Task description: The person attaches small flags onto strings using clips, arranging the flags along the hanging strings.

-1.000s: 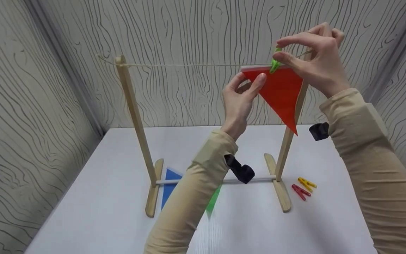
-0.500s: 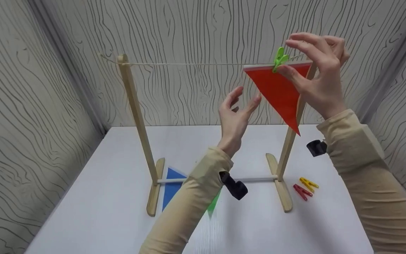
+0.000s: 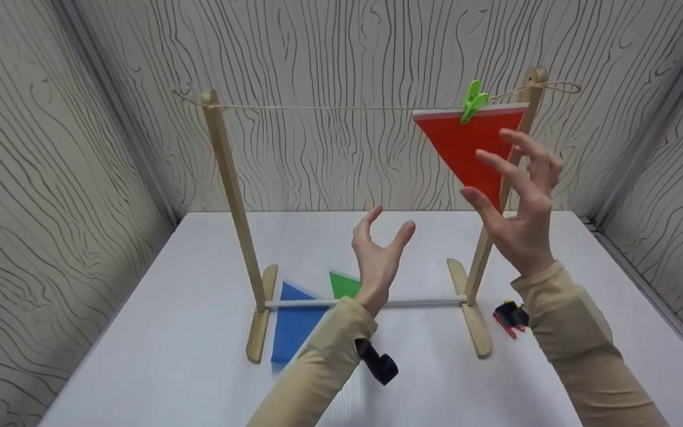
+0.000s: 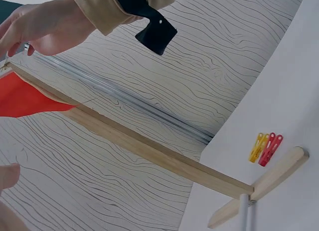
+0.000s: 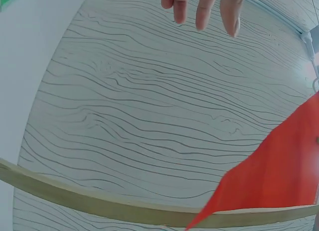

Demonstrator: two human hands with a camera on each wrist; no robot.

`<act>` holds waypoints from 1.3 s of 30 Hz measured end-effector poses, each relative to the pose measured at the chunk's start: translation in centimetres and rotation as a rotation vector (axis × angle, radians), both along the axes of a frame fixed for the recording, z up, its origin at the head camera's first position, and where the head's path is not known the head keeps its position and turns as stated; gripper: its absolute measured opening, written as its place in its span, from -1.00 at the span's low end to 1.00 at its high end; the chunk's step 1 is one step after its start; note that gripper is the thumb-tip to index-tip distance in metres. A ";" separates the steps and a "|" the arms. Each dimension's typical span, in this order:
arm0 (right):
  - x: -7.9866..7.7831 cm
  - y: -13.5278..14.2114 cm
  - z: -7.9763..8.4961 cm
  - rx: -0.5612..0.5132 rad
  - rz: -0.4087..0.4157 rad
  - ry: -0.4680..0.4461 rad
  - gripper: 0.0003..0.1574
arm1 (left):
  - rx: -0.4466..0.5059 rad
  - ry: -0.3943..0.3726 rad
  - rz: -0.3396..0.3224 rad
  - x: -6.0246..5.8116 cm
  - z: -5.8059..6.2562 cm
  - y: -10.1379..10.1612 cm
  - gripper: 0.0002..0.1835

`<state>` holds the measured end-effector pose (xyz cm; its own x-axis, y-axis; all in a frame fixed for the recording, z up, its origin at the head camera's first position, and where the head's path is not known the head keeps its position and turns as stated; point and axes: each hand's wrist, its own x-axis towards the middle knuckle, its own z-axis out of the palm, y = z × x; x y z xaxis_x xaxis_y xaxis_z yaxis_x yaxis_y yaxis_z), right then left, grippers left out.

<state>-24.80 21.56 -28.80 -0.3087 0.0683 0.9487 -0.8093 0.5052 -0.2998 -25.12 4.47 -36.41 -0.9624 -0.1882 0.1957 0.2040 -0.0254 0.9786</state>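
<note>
A red triangular flag hangs point-down from a string, near its right end. One green clothespin clips the flag's white top edge to that string. My right hand is in front of the flag with fingers spread and nothing in its grasp; whether it touches the cloth I cannot tell. Lower and to the left, my left hand is in the air above the table, thumb and fingers apart, holding nothing. Beneath it a green flag, partly hidden by the left wrist, and a blue flag lie on the table.
Two wooden posts on flat feet carry the string, with a white rod joining them low down. A yellow clothespin and a red clothespin lie beside the right foot. Wood-grain patterned walls enclose the white table.
My left hand has let go of the red flag and dropped down. My right hand has released the green clothespin and lowered; the flag stays hanging on the string.
</note>
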 end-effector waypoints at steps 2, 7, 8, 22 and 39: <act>0.5 0.0 -1.4 -0.011 0.007 -0.017 -0.47 | -0.008 -0.036 0.020 0.3 -1.5 -0.4 -0.29; 1.5 0.1 -5.1 -0.044 0.021 -0.043 -0.46 | -0.036 -0.098 0.067 1.0 -5.2 -1.7 -0.32; 1.7 0.2 -5.8 -0.049 0.019 -0.045 -0.44 | -0.039 -0.109 0.075 1.1 -5.8 -1.9 -0.33; 4.3 2.6 -15.7 -0.221 -0.014 -0.375 -0.38 | -0.108 -0.273 0.161 2.9 -11.5 -4.0 -0.21; 5.2 6.9 -20.8 -0.438 -0.186 -1.049 -0.43 | -0.265 -0.380 0.002 3.0 -13.4 -6.9 -0.18</act>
<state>-19.65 28.44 -49.56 -0.8827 0.4558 0.1149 0.0179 0.2767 -0.9608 -22.10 -2.44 -49.81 -0.9749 -0.1812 -0.1297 -0.1710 0.2354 0.9567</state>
